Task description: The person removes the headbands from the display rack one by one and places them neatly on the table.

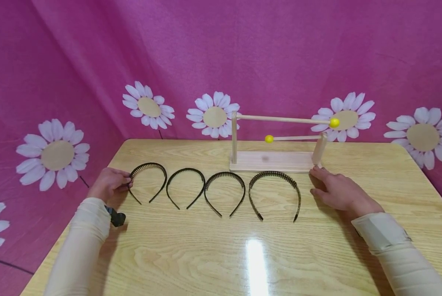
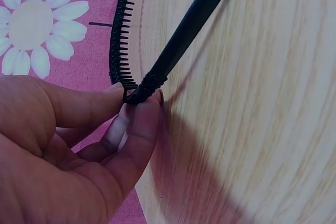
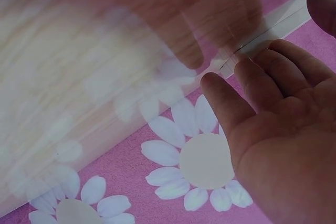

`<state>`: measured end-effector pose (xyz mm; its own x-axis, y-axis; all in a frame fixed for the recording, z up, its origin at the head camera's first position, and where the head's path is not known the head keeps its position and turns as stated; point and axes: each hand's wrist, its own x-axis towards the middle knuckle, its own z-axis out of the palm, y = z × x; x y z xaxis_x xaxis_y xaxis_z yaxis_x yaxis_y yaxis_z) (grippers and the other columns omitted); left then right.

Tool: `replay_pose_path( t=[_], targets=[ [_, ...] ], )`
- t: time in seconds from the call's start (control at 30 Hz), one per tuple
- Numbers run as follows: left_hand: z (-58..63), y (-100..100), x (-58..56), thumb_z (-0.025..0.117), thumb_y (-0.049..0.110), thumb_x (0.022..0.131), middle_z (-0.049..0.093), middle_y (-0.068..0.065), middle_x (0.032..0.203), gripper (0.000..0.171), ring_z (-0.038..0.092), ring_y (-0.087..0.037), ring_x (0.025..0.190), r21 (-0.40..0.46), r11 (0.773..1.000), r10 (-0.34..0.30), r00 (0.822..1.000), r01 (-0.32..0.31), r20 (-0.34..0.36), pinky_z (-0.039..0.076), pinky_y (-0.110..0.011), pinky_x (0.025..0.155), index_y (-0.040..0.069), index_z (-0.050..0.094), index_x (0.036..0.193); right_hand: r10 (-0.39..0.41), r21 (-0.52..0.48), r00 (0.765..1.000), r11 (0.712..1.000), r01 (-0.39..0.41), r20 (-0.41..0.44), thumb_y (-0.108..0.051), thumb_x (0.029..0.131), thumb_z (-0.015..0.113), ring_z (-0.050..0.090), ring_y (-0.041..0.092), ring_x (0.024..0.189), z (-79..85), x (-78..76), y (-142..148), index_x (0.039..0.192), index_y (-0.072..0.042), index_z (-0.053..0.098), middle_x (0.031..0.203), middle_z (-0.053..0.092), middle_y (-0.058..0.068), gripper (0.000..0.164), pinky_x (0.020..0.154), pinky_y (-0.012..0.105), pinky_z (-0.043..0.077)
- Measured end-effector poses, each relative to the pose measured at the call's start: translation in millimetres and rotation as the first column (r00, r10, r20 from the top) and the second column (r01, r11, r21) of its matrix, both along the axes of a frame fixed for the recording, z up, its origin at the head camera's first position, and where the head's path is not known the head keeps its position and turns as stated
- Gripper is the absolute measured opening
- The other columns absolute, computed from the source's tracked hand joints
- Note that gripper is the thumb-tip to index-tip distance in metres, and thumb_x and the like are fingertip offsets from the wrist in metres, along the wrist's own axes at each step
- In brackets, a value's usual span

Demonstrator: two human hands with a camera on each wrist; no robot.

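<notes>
At the left end of the row, my left hand (image 1: 110, 183) holds the side of a black toothed headband (image 1: 148, 165). The left wrist view shows thumb and fingers pinching the headband (image 2: 191, 30), its teeth facing inward and one end pointing up. Three more headbands lie to its right: a thin black one (image 1: 186, 169), another black one (image 1: 224, 174) and a wider brownish patterned one (image 1: 275, 173). My right hand (image 1: 341, 192) rests with extended fingers at the front right corner of a wooden stand (image 1: 272, 159); nothing is in its grip.
The stand has two posts, each carrying a horizontal rod with a yellow ball (image 1: 334, 122) at its end; no headband hangs on them. A pink cloth (image 1: 206, 49) with daisies hangs behind the wooden table (image 1: 184, 255). Light reflects off the table's front.
</notes>
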<state>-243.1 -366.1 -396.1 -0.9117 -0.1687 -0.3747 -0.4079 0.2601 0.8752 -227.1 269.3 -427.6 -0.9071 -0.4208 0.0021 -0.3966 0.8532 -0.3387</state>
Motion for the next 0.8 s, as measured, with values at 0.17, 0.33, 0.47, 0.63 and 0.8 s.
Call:
replay_pose_path(
  t=[0.17, 0.33, 0.47, 0.63, 0.8],
  targets=[
    [-1.7, -0.4, 1.5, 0.053, -0.014, 0.095, 0.066, -0.001, 0.073, 0.033, 0.064, -0.007, 0.064, -0.043, 0.999, -0.001, 0.999, -0.001, -0.036, 0.059, -0.024, 0.064, -0.025, 0.048, 0.126, 0.005, 0.006, 1.000, 1.000, -0.005, -0.009, -0.024, 0.095, 0.069, 0.057, 0.051, 0.115, 1.5, -1.4, 0.0, 0.147, 0.001, 0.044, 0.142, 0.048, 0.033, 0.063, 0.096, 0.066, 0.044],
    [-2.4, -1.0, 3.2, 0.056, -0.013, 0.094, 0.065, 0.002, 0.074, 0.031, 0.062, -0.005, 0.065, -0.081, 0.997, 0.002, 0.998, -0.006, -0.055, 0.058, -0.023, 0.064, -0.026, 0.052, 0.123, 0.007, 0.003, 1.000, 1.000, -0.007, -0.013, -0.023, 0.095, 0.068, 0.058, 0.051, 0.114, 2.8, -1.4, -0.7, 0.147, 0.000, 0.045, 0.141, 0.048, 0.033, 0.062, 0.095, 0.066, 0.045],
    [-3.3, -1.3, 3.9, 0.058, -0.012, 0.094, 0.065, 0.002, 0.074, 0.031, 0.063, -0.006, 0.065, -0.105, 0.994, -0.004, 0.998, -0.002, -0.059, 0.058, -0.023, 0.064, -0.026, 0.054, 0.122, -0.002, 0.007, 1.000, 1.000, 0.002, 0.001, -0.024, 0.096, 0.067, 0.058, 0.051, 0.115, 4.0, -2.2, -0.7, 0.148, 0.000, 0.044, 0.142, 0.048, 0.032, 0.062, 0.096, 0.066, 0.044],
    [-3.3, -1.9, 4.7, 0.060, -0.009, 0.094, 0.066, 0.003, 0.077, 0.033, 0.062, -0.005, 0.067, -0.153, 0.988, -0.026, 0.998, 0.017, -0.055, 0.058, -0.023, 0.065, -0.025, 0.055, 0.122, -0.010, 0.004, 1.000, 1.000, 0.009, 0.024, -0.026, 0.097, 0.064, 0.055, 0.052, 0.119, 4.9, -2.8, -0.9, 0.149, 0.000, 0.043, 0.144, 0.046, 0.032, 0.062, 0.097, 0.067, 0.043],
    [-2.4, -3.1, 5.2, 0.060, -0.007, 0.094, 0.066, 0.003, 0.080, 0.034, 0.062, -0.005, 0.069, -0.183, 0.982, -0.047, 0.998, 0.038, -0.046, 0.057, -0.023, 0.066, -0.024, 0.055, 0.124, -0.017, 0.005, 0.999, 1.000, 0.016, 0.043, -0.028, 0.098, 0.064, 0.053, 0.053, 0.121, 3.1, -2.3, -1.3, 0.149, 0.001, 0.042, 0.145, 0.046, 0.032, 0.062, 0.098, 0.068, 0.041]
  ],
)
